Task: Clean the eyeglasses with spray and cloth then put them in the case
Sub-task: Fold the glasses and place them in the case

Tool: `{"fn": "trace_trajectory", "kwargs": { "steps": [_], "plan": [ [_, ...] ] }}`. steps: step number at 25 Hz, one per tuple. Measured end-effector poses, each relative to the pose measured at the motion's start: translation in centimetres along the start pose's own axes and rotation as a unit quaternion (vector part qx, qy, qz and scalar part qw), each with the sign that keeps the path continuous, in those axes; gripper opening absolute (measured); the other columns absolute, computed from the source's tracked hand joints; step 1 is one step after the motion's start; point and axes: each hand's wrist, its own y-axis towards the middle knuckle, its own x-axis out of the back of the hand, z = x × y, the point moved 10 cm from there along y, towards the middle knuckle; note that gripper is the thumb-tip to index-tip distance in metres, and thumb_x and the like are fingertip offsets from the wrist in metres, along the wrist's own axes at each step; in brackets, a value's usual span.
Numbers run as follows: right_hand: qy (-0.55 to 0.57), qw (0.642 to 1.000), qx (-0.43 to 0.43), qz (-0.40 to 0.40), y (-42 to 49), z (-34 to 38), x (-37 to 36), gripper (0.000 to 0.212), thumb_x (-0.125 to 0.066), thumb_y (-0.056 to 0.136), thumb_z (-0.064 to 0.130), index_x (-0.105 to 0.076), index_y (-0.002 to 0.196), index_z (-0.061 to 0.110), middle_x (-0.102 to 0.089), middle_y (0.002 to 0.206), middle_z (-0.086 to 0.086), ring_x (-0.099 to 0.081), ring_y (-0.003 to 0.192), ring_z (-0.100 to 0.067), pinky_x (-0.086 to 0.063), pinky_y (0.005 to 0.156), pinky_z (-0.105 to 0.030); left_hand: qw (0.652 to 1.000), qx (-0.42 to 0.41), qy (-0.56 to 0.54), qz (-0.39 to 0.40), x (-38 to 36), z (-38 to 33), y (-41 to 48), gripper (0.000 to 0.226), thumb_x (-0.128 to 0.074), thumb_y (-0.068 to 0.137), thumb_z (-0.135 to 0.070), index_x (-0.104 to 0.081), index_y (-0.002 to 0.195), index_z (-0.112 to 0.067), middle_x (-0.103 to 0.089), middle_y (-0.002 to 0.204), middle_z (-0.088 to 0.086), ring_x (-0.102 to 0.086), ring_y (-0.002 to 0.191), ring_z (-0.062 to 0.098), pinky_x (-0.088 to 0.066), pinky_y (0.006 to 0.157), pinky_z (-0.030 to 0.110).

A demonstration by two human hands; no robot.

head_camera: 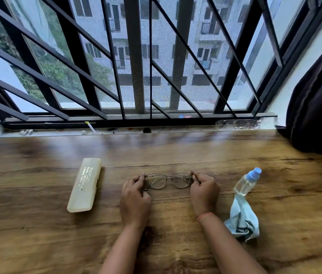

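Observation:
Thin metal-framed eyeglasses [168, 181] lie at the middle of the wooden table [37, 234], lenses facing away from me. My left hand [135, 198] pinches the frame's left end and my right hand [204, 191] pinches its right end. A closed cream eyeglass case [85, 184] lies to the left, apart from my hands. On the right, a small clear spray bottle [247, 181] with a blue cap lies tilted on the table. A crumpled light-blue cloth [242, 220] sits just below the bottle, touching its base.
A barred window [136, 66] with a dusty sill [116, 131] runs along the table's far edge. A dark curtain [318, 107] hangs at the far right, reaching the table's corner.

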Motion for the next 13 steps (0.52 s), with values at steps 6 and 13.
{"fn": "trace_trajectory", "kwargs": {
  "steps": [6, 13],
  "plan": [
    [0.010, 1.000, -0.003, 0.006, -0.4, 0.2, 0.2, 0.026, -0.059, 0.075, -0.012, -0.073, 0.092, 0.003, -0.073, 0.087, -0.015, -0.064, 0.086, -0.032, -0.047, 0.081, -0.029, 0.999, 0.029, -0.017, -0.005, 0.0, 0.6, 0.0, 0.048, -0.052, 0.070, 0.006, -0.065, 0.114, -0.009, -0.065, 0.107, 0.008, -0.057, 0.102, 0.027, -0.044, 0.088, 0.032],
    [-0.036, 0.999, 0.024, -0.026, -1.1, 2.0, 1.4, 0.028, -0.056, 0.078, -0.010, -0.068, 0.102, 0.000, -0.071, 0.100, -0.017, -0.059, 0.102, -0.033, -0.039, 0.092, -0.030, 0.994, 0.039, -0.097, -0.041, 1.6, 0.9, -0.5, 0.045, -0.055, 0.072, 0.010, -0.065, 0.113, -0.006, -0.066, 0.110, 0.009, -0.061, 0.100, 0.028, -0.045, 0.083, 0.027]
  ]
}}
